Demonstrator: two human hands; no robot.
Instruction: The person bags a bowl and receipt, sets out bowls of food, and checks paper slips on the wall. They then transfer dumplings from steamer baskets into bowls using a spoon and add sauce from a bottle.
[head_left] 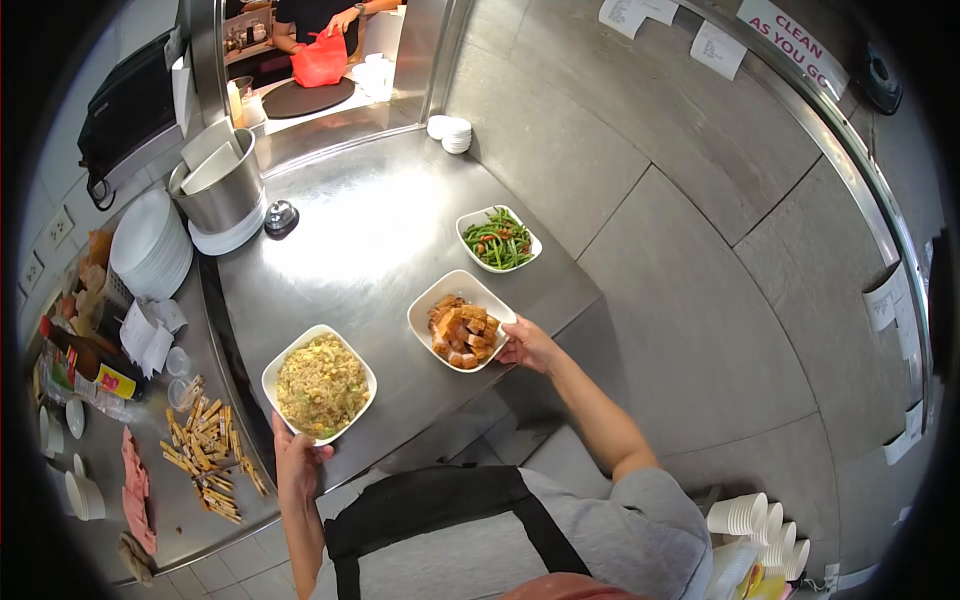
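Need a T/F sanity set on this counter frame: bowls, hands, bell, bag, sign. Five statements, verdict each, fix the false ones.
1. Both hands touch the same bowl. False: the left hand touches the bowl of fried rice; the right hand touches the bowl of browned chunks.
2. No hand touches the bowl of green beans. True.
3. A call bell stands on the steel counter. True.
4. A blue bag shows at the top of the picture. False: a red bag shows there.
5. The sign at upper right reads "CLEAN AS YOU GO". True.
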